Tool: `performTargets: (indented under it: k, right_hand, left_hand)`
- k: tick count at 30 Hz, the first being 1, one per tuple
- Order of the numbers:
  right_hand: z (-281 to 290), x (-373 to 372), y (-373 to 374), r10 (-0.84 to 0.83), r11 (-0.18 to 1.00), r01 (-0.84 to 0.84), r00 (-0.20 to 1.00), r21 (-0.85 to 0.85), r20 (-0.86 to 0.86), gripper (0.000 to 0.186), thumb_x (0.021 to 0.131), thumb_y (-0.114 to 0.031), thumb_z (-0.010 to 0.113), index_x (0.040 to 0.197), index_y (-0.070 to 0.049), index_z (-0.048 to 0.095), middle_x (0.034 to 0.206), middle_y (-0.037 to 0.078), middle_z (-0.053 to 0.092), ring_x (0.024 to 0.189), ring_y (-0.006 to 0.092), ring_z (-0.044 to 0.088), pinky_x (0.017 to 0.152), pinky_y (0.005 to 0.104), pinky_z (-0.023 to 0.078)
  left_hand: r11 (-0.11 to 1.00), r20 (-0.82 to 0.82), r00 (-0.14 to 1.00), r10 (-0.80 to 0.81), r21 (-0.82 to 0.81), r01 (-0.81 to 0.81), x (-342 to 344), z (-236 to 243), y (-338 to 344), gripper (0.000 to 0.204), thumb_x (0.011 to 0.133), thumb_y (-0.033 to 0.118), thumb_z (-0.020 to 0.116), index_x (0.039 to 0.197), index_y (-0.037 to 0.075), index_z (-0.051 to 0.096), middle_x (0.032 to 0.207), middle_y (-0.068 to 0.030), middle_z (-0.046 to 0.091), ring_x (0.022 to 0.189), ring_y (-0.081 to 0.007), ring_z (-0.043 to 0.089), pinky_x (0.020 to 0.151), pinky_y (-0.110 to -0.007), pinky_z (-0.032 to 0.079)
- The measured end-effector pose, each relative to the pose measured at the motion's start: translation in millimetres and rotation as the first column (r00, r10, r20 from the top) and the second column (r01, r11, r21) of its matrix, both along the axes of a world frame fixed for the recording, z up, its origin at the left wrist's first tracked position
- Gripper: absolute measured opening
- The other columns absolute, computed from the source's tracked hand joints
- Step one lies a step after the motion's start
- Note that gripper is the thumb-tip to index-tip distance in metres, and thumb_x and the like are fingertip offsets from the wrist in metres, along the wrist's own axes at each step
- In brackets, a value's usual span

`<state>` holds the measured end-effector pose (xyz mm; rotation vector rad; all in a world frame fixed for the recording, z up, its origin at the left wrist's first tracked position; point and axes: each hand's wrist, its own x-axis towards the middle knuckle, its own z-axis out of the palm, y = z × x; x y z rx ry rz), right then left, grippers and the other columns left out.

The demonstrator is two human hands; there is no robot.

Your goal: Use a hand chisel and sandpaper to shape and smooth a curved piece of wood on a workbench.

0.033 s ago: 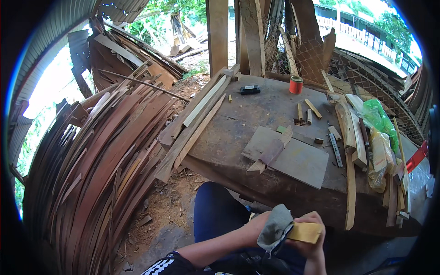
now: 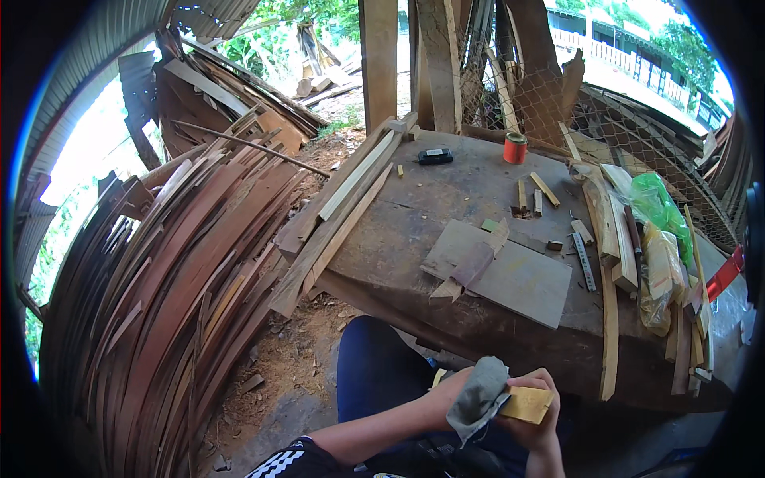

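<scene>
Reddish-brown wood fills my view first: a great heap of long curved wooden strips (image 2: 159,287) banks up on my left, running from the lower edge toward the corrugated metal sheets (image 2: 143,88) behind. Ahead of me sits the broad, dark, weathered wooden workbench (image 2: 446,199), with several long pale battens (image 2: 343,207) leaning along its left edge. A flat grey rectangular board (image 2: 518,279) lies near the bench's front, a smaller wood offcut (image 2: 470,267) resting on its left corner. Along the right side of the bench I see a row of rough wooden slats (image 2: 610,239), a green plastic bag (image 2: 657,203) and a yellowish one just below it. Farther back stand a small orange cylindrical can (image 2: 515,148) and a small black flat box (image 2: 435,156), well apart from each other.

Down at the lower edge, over my dark blue trouser leg (image 2: 374,374), both hands work close together. My right hand (image 2: 538,418) is closed around a small yellow wooden block (image 2: 526,404), fingers curled over its top edge and thumb beneath. My left hand (image 2: 450,394) is closed on a crumpled grey cloth (image 2: 478,394), pressing it against the block's left end, so cloth and block touch. The block sits in front of the bench, well below the grey board.
</scene>
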<state>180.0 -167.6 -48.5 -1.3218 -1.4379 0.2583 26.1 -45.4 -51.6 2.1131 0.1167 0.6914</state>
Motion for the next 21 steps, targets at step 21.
performTargets:
  k: [21]
  right_hand:
    - [14, -6, -10, -0.291, 0.951, 0.306, 0.836, -0.045, -0.466, 0.068, 0.058, -0.038, 0.093, 0.100, 0.001, 0.055, 0.093, 0.004, 0.057, 0.084, 0.0134, 0.061, 0.074, 0.0262, 0.051]
  left_hand:
    - [0.994, -0.034, 0.993, 0.111, 0.029, -0.110, 12, -14, 1, 0.028, 0.081, 0.027, 0.065, 0.100, 0.006, 0.062, 0.100, -0.0153, 0.064, 0.094, -0.0353, 0.060, 0.085, -0.043, 0.047]
